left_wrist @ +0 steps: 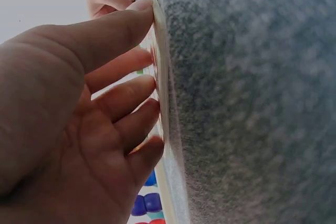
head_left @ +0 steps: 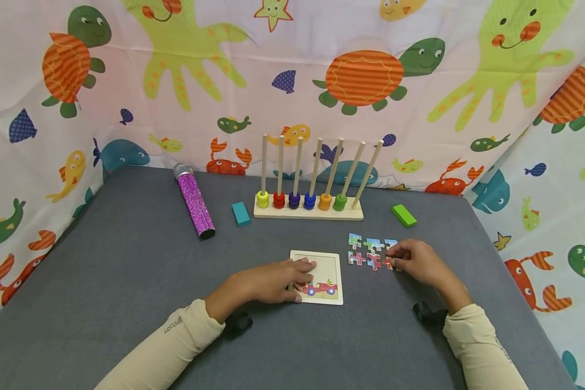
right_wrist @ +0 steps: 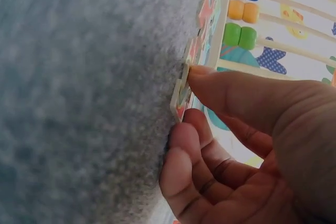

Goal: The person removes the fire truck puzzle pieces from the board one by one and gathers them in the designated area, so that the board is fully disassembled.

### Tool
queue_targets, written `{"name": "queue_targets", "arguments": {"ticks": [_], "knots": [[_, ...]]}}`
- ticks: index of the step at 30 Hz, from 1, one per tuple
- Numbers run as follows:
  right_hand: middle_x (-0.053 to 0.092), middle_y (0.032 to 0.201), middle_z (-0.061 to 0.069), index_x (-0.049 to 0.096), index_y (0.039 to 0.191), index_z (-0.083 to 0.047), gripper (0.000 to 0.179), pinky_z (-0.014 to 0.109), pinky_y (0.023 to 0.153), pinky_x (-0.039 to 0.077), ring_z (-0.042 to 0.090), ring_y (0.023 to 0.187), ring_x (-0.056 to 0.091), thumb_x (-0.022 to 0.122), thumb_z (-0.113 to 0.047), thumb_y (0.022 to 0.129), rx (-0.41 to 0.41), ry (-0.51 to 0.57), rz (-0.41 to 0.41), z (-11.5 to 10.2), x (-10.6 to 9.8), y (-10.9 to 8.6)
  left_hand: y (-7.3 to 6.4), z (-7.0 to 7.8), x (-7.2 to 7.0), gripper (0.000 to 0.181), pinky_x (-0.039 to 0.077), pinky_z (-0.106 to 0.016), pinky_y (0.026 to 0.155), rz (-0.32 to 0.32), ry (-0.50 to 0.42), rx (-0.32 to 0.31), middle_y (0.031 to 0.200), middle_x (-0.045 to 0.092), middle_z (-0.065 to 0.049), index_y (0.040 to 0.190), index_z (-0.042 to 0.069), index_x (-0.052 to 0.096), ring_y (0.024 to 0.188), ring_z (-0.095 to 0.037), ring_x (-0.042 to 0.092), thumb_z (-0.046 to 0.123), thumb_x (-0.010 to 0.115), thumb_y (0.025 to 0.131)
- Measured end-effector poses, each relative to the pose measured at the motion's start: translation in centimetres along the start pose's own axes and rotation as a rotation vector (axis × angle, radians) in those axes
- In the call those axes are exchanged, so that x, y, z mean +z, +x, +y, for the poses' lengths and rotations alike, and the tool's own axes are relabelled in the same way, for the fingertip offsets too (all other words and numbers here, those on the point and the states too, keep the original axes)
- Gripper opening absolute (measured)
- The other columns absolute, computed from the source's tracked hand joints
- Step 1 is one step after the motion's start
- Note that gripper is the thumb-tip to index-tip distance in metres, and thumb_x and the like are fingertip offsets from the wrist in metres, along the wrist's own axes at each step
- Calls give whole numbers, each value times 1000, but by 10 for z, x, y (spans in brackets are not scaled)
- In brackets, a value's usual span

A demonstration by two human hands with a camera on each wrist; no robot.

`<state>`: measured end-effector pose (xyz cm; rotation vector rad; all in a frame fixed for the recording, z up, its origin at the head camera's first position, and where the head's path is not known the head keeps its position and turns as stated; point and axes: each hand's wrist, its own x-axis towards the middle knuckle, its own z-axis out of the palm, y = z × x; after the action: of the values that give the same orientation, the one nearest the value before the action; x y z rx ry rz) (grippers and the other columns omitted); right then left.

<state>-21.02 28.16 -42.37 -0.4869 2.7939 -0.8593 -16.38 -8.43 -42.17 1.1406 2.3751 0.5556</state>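
Beige sleeves; right grip narrow about a puzzle piece; left grip wide across the puzzle board

A hand can slide through the gap between the puzzle board and the peg rack. The gap between the board and the puzzle pieces is thin. The left hand lies over the board's left side, and the right hand blocks the right end of the pieces. Tall sticks on the rack stand in the way at the back, near the cloth wall. There is big room between the two arms.
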Motion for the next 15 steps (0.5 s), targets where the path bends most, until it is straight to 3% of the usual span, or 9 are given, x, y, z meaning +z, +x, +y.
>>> {"name": "queue_targets", "arguments": {"ticks": [7, 15], "knots": [[61, 82, 2, 70, 95, -3, 8, 28, 56, 42, 18, 69, 49, 70, -2, 87, -19, 2, 4, 3, 1, -1, 0, -4, -3, 63, 15, -41, 116, 29, -13, -8, 155, 33, -5, 144, 6, 47, 144, -19, 22, 25, 72, 90], [64, 84, 4, 71, 105, 0, 16, 27, 56, 45, 18, 69, 53, 69, -6, 90, -37, 23, 85, -15, 2, -4, -8, -10, -12, 79, 11, -40, 117, 29, -30, -119, 160, 21, -5, 148, 5, 39, 146, -21, 14, 34, 76, 85]]}}
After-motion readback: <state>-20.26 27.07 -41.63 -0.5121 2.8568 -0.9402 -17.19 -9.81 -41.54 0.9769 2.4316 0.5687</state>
